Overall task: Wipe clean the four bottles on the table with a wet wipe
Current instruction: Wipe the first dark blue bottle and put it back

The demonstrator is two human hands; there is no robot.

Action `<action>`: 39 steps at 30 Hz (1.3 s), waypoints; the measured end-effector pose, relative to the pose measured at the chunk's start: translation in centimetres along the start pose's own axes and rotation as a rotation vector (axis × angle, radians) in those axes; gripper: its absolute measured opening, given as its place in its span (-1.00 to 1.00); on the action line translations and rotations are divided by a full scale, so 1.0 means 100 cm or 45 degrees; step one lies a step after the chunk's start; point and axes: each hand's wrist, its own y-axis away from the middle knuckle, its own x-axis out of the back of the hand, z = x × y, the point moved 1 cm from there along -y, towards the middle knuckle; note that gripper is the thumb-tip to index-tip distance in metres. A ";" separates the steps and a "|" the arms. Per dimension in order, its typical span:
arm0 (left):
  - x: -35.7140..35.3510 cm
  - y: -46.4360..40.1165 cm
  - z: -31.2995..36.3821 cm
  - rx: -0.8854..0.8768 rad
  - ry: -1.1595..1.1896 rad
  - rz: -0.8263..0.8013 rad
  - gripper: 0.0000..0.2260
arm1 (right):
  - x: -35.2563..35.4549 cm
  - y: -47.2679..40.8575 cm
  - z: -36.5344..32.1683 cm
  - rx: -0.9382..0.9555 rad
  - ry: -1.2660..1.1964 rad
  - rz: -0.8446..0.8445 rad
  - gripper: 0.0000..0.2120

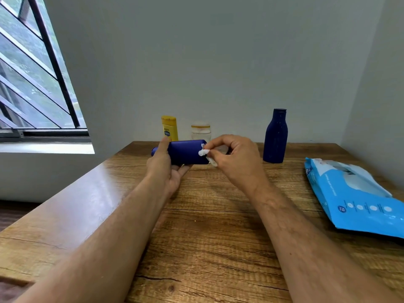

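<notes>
My left hand (164, 166) holds a dark blue bottle (185, 152) sideways above the wooden table (218, 237), its cap pointing left. My right hand (231, 157) pinches a crumpled white wet wipe (204, 152) against the bottle's base end. A second dark blue bottle (276, 136) stands upright at the back right. A yellow bottle (169, 127) and a white bottle (201, 131) stand at the back by the wall, partly hidden behind the held bottle and my hands.
A light blue pack of wet wipes (354, 195) lies flat near the table's right edge. A grey wall runs behind the table. A barred window (32, 73) is at the left, with the table's left edge below it.
</notes>
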 end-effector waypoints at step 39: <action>-0.012 0.004 -0.013 0.027 0.180 -0.352 -0.63 | -0.001 -0.001 -0.003 0.101 -0.012 0.140 -0.87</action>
